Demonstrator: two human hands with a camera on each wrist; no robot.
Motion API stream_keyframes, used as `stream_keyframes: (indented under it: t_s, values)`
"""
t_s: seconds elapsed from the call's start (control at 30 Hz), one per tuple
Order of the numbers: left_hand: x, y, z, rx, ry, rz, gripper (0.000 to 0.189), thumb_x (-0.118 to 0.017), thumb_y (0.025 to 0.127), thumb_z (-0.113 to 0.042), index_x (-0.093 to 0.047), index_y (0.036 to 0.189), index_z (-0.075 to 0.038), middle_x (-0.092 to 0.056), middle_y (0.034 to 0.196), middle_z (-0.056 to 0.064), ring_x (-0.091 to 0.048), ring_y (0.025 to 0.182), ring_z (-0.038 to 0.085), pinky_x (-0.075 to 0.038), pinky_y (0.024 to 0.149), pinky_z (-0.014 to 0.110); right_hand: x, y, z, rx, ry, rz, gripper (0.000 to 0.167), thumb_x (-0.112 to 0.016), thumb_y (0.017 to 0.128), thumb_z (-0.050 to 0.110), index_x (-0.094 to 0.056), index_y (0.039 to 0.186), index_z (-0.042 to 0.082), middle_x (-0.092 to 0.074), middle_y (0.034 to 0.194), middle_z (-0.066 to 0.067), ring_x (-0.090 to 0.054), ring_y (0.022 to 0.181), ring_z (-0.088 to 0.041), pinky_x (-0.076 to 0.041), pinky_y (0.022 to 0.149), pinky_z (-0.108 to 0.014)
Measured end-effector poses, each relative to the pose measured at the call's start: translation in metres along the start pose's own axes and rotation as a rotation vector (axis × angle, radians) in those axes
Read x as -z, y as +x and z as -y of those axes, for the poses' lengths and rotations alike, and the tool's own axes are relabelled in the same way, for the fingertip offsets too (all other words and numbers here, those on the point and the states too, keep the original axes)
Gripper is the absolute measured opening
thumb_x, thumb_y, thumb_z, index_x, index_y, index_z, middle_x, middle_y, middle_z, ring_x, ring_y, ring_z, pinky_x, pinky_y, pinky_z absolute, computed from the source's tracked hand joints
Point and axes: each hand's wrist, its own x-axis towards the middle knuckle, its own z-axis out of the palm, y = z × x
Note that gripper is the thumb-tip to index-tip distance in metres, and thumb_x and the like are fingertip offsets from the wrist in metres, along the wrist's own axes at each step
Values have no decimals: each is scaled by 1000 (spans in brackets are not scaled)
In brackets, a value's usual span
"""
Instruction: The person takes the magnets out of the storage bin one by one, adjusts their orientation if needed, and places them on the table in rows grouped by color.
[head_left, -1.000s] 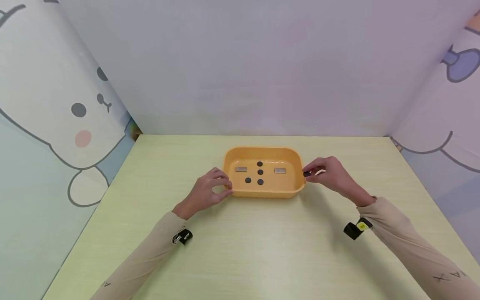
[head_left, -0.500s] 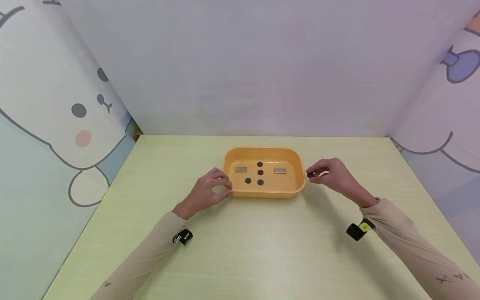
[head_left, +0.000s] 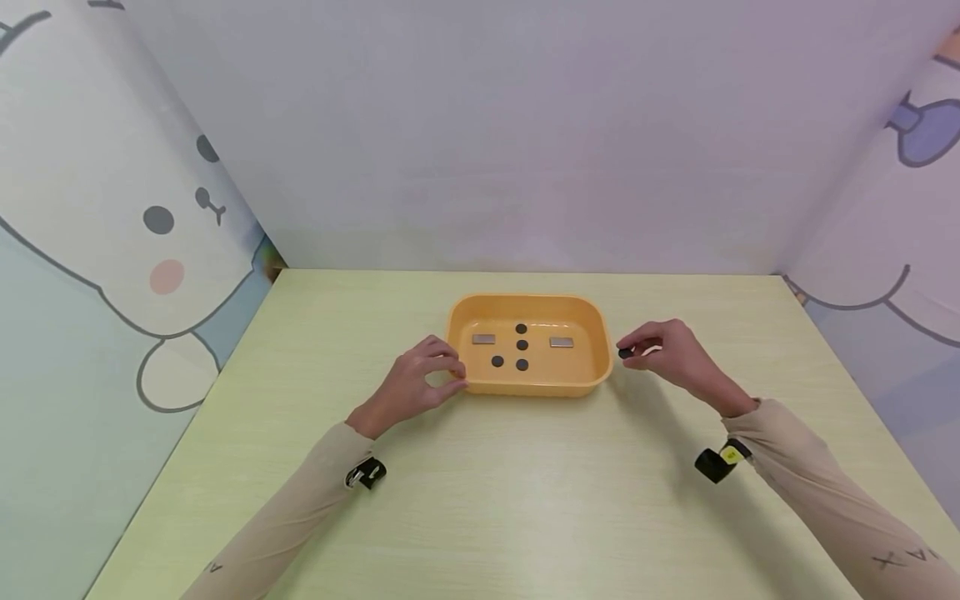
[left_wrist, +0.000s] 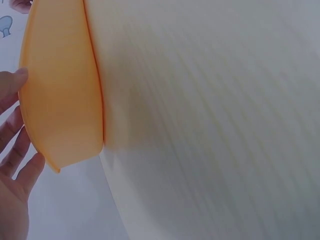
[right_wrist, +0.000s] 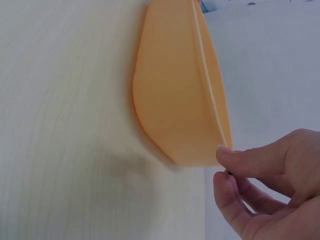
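Note:
A shallow orange plastic basin [head_left: 532,388] stands on the table. My left hand [head_left: 408,383] holds its left rim near the front corner, thumb at the front and fingers along the side. Just off the basin's right side, my right hand [head_left: 671,360] pinches a small black disc [head_left: 625,353] between thumb and fingers. In the right wrist view, only a dark sliver of the disc [right_wrist: 228,172] shows between the fingertips. On the basin floor lie several dark round discs [head_left: 522,345] and two flat silver rectangular pieces, one left [head_left: 483,339] and one right [head_left: 561,342].
The pale wooden table [head_left: 525,483] reaches back to a plain light wall [head_left: 525,150]. Cartoon-printed panels [head_left: 97,192] flank it on both sides. Each sleeved forearm carries a small black wrist camera [head_left: 366,473].
My right hand has moved a little right and toward me, away from the basin's right rim, with the disc still pinched. The left hand and the basin hold their place.

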Motion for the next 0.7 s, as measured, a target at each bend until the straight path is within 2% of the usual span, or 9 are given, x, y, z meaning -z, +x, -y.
stream_keyframes:
  t_s: [0.7]
  values:
    - [0,0,0,-6,0,-3,13,-81,75,-18,-69,79,-14,-61,87,-4,-53,88,13,-49,73,31,-6,4,-17,-29,-4,-18,24,-74,77,-1,-70,100,-5,-67,98,-16,-61,81,-23,-48,61,-23]
